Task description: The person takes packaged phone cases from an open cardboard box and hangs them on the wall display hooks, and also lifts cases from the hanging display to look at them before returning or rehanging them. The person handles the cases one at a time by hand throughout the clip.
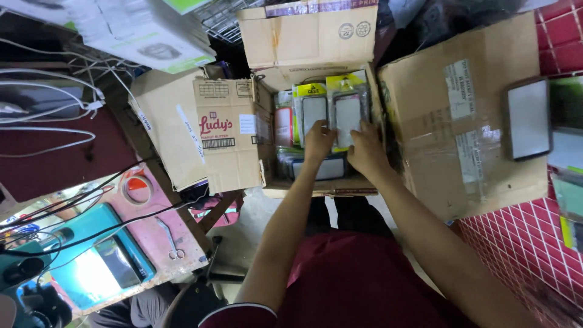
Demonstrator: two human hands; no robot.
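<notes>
Both my hands reach into an open cardboard box (234,161) filled with flat packaged phone cases standing on edge. My left hand (318,141) rests on the packets near a yellow-topped packet (312,104). My right hand (365,147) grips the lower edge of another yellow-topped packet with a clear case (347,109). More packets (283,124) stand to the left inside the box, and a darker packet (328,168) lies below my hands.
A large cardboard flap (467,121) lies right of the box, with a grey phone case (528,118) on it. Red tiled surface (522,243) at right. A pink table (152,237) at lower left holds tape (137,188), scissors (169,238) and cables.
</notes>
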